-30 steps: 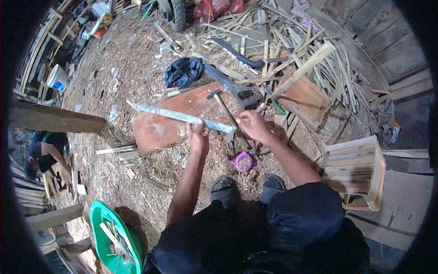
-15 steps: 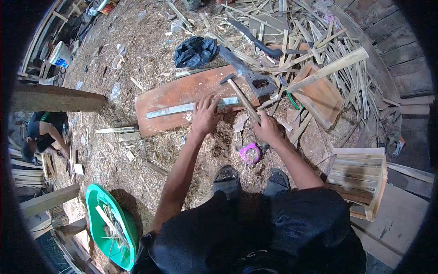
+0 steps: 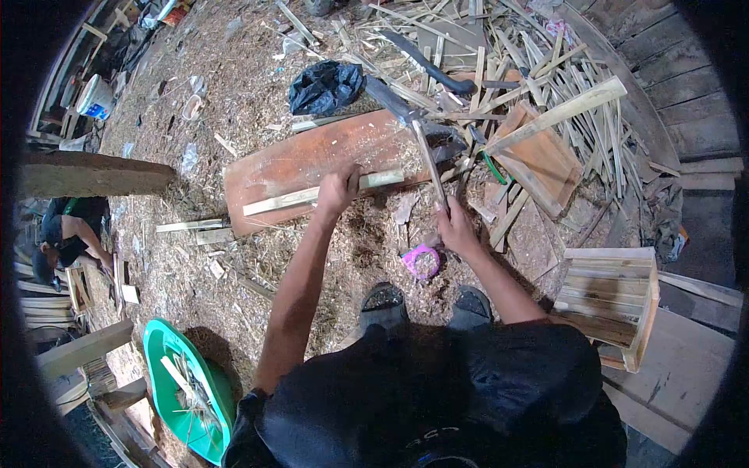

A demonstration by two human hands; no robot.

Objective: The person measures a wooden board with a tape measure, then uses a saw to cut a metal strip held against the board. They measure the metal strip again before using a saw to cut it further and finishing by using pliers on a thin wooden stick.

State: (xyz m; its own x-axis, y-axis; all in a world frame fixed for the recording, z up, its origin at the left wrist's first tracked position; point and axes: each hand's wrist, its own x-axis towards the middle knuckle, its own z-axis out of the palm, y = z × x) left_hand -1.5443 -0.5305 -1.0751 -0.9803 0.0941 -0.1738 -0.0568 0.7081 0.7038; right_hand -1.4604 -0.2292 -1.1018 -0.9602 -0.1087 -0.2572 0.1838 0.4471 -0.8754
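My left hand (image 3: 339, 191) is closed around a narrow pale wooden strip (image 3: 281, 203), which lies along the reddish-brown board (image 3: 289, 168) on the ground. To the right, my right hand (image 3: 457, 226) grips the handle of a hammer (image 3: 428, 160), whose head is up near the board's right end. A handsaw (image 3: 386, 97) rests partly behind the hammer, at the board's right end. Below the hands, a pink tape measure (image 3: 422, 263) lies on the shavings, above my feet.
Scrap sticks (image 3: 608, 152) are heaped at upper right, with a wooden frame (image 3: 546, 160) and black plastic bag (image 3: 328, 87) nearby. A slatted crate (image 3: 608, 300) stands right, a green tub (image 3: 168, 378) lower left. Another person (image 3: 70, 234) bends down at far left.
My left hand has gone from spread over the strip to closed around it. The strip shows a paler face. The hammer stands more upright in view, its head shifted right.
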